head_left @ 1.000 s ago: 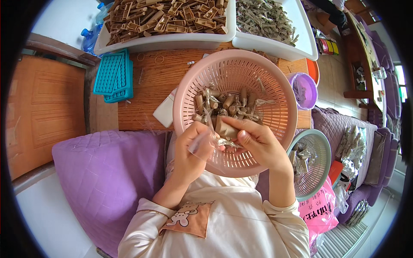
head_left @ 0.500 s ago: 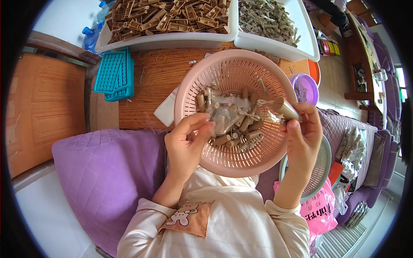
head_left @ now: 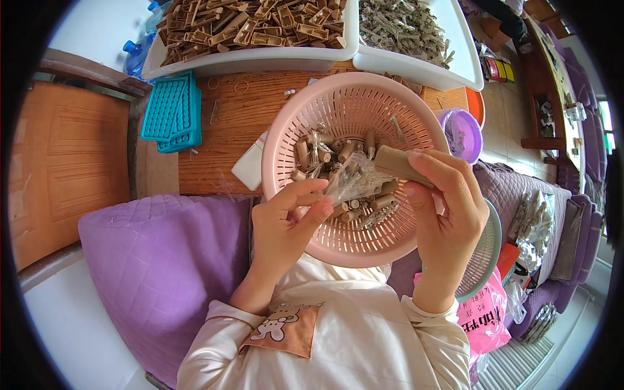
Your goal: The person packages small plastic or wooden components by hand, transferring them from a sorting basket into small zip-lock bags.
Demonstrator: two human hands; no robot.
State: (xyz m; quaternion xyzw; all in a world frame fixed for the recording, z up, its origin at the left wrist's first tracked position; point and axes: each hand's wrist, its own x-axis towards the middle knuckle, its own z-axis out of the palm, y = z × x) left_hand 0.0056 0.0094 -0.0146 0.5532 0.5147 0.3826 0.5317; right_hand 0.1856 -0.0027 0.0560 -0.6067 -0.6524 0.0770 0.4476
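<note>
My left hand [head_left: 289, 224] pinches the edge of a small clear plastic bag [head_left: 354, 179] above a pink slotted basket [head_left: 325, 97]. Between the thumb and fingers of my right hand [head_left: 448, 208] is a tan cylindrical piece [head_left: 398, 164], tilted with its far end at the bag's mouth. Whether that end is inside the bag, I cannot tell. Below both hands, several similar tan pieces [head_left: 348, 153] with pale strings lie loose in the basket.
Behind the basket stand white tubs, one of brown plastic parts [head_left: 253, 26], one of greyish-clear pieces [head_left: 403, 32]. Teal trays [head_left: 172, 114] sit left on the wooden table [head_left: 221, 156]. A purple container [head_left: 465, 133] is at right; a green basket [head_left: 484, 260] and pink bag [head_left: 484, 312] are lower right.
My right hand has moved left with the tan cylinder, bringing it to the plastic bag. The bag's free end has tipped toward the cylinder. My left hand has barely moved.
</note>
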